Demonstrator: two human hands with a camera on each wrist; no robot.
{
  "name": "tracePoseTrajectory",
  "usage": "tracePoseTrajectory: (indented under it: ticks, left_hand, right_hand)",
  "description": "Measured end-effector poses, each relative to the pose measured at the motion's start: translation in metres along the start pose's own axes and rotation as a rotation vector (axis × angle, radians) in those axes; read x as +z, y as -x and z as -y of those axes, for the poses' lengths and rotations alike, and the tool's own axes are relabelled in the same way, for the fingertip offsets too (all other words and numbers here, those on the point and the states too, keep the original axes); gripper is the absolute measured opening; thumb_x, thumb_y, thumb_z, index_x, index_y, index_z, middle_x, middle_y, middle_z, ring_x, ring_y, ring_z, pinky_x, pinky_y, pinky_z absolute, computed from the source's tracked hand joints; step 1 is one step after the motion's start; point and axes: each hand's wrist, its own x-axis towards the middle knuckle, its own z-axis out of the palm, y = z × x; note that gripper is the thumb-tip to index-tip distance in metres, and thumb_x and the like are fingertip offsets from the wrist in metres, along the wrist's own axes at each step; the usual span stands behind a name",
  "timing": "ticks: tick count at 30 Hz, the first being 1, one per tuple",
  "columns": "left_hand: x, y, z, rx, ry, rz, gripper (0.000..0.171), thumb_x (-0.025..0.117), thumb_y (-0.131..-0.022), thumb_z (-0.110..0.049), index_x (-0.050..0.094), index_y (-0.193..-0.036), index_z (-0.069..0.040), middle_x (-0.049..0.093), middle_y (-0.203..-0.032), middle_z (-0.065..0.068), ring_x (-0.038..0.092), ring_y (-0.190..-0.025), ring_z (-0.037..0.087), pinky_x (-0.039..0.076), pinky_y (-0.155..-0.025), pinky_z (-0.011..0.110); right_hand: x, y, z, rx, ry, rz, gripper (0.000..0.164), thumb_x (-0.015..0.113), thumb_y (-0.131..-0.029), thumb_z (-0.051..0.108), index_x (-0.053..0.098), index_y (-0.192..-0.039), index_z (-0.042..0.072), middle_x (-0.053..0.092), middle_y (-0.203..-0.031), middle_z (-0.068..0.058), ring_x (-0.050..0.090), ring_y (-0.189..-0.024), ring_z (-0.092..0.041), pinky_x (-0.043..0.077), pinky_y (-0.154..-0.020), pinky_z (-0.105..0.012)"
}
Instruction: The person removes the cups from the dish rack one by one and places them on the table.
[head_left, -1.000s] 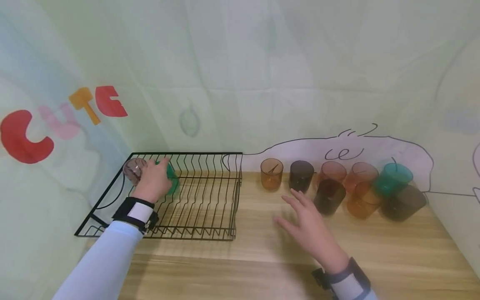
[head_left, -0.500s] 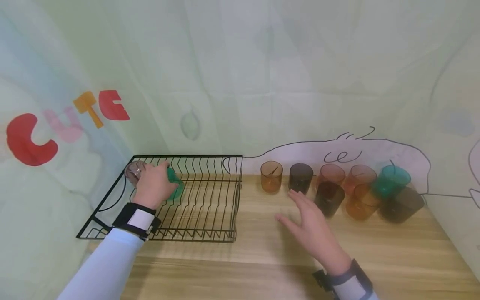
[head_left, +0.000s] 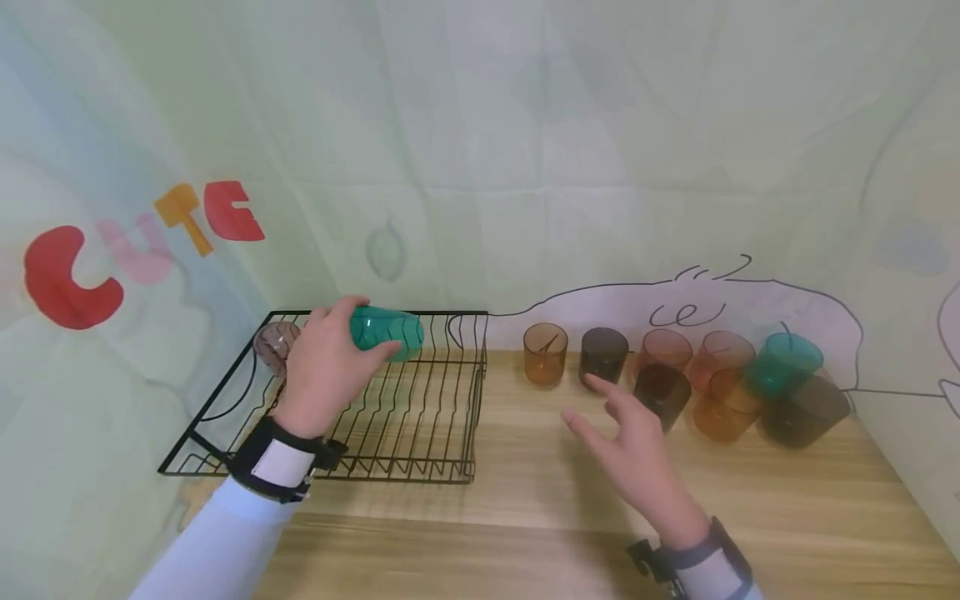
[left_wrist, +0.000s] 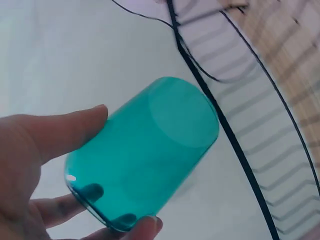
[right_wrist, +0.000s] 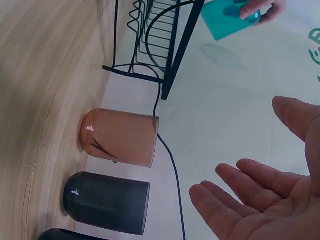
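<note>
My left hand (head_left: pixel 324 371) grips a teal cup (head_left: pixel 387 332) between thumb and fingers, above the black wire dish rack (head_left: pixel 405 417). The cup (left_wrist: pixel 142 155) is tilted on its side, its base end pointing away from the hand in the left wrist view. A clear purplish cup (head_left: pixel 276 343) lies in the rack's far left corner, partly behind the hand. Over the table, my right hand (head_left: pixel 633 454) hovers with fingers spread and nothing in them. Nearest to it are a dark grey cup (head_left: pixel 603 358) and an amber cup (head_left: pixel 545 356), both upright.
Farther right stand several more cups close together: a dark brown one (head_left: pixel 660 396), pink ones (head_left: pixel 667 350), an orange one (head_left: pixel 723 412), a second teal one (head_left: pixel 787 367) and a wide grey-brown one (head_left: pixel 806 412). A printed curtain (head_left: pixel 465 167) hangs behind the table (head_left: pixel 525 508).
My left hand has lifted the teal cup out of the rack's left part, moved it right and tipped it sideways. The right hand has shifted only slightly. The purplish cup stays in the rack.
</note>
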Motion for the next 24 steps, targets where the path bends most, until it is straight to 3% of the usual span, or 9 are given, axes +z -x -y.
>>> tracePoseTrajectory:
  ticks: [7,14,24]
  left_hand:
    - [-0.001,0.008,-0.019,0.028,0.223,-0.035,0.067,0.077,-0.073,-0.043,0.052,-0.129,-0.013,0.059,-0.120,0.013,0.058,-0.102,0.029,0.054,-0.072,0.044]
    - [0.002,0.028,-0.040,-0.058,0.479,0.037,0.070,0.077,-0.069,-0.051,0.051,-0.128,-0.024,0.057,-0.121,0.005,0.059,-0.093,0.021,0.053,-0.062,0.030]
    - [0.027,0.047,-0.060,-0.119,0.752,0.119,0.070,0.081,-0.066,-0.044,0.050,-0.126,-0.025,0.054,-0.121,0.002,0.060,-0.105,0.024,0.056,-0.081,0.037]
  right_hand:
    - [-0.002,-0.001,0.001,0.016,-0.053,-0.008,0.060,0.065,-0.082,0.050,0.051,-0.132,0.019,0.051,-0.138,-0.005,0.057,-0.117,-0.029,0.049,-0.096,-0.041]
    - [-0.001,0.002,0.002,0.041,-0.156,0.001,0.059,0.064,-0.082,0.050,0.053,-0.130,0.017,0.054,-0.134,-0.001,0.056,-0.119,-0.020,0.050,-0.095,-0.032]
    - [-0.001,0.006,0.007,0.074,-0.227,0.020,0.056,0.064,-0.082,0.052,0.054,-0.128,0.021,0.055,-0.133,0.001,0.058,-0.117,-0.019,0.051,-0.092,-0.031]
